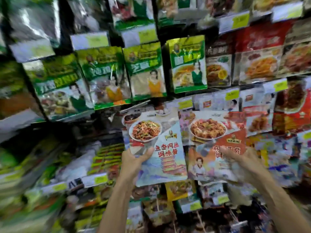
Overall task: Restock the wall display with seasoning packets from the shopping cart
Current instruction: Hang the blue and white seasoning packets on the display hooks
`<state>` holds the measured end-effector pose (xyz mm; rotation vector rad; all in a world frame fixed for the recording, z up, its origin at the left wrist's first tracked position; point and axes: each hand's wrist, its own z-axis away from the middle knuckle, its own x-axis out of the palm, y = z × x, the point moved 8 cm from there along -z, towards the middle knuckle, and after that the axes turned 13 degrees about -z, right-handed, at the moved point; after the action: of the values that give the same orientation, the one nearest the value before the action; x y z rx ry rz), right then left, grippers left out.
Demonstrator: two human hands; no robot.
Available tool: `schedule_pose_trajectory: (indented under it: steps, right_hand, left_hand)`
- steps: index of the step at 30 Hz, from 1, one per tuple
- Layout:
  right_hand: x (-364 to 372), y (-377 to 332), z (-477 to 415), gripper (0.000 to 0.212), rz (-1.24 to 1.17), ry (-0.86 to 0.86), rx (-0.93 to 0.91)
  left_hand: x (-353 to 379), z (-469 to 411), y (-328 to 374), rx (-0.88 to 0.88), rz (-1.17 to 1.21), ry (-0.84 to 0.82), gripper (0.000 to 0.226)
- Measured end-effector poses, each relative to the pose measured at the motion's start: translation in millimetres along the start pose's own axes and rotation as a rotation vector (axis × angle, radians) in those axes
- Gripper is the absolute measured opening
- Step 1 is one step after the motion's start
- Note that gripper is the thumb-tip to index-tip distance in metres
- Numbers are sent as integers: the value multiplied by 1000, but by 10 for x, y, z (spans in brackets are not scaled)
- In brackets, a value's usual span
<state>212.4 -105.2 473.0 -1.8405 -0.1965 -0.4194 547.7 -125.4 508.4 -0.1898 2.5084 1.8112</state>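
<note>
My left hand (134,163) grips a pale blue seasoning packet (159,145) by its lower left edge, thumb across the front. The packet shows a plate of shredded meat and red lettering, and it is raised in front of the wall display. Beside it to the right hangs a red and white seasoning packet (213,142) picturing a saucy dish. My right hand (242,159) is blurred; its fingers lie against the lower right part of that packet, and whether they curl round it is unclear. The shopping cart is out of view.
The wall display is packed with hanging packets: green ones (144,71) in the row above, red ones (257,63) at upper right, more below. Yellow price tags (185,104) sit on the hook ends. The left side is heavily blurred.
</note>
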Motion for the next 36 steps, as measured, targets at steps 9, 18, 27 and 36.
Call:
schedule_pose_trajectory:
  steps: [9,18,27,36]
  right_hand:
    - [701,423,-172,21,-6,-66,22]
    - [727,471,-405,30,-46,-45,76]
    - [680,466,-433,34,-26,-62,73]
    - [713,540,-418,38,-44,-71,134]
  left_hand:
    - [-750,-353,-503,-141,-67,93,17]
    - [-626,-731,-596,-279,-4,91,31]
    - [-543,-916,-651,-290,4,122,14]
    - [-424,-1175,-791,-363,17,171,25]
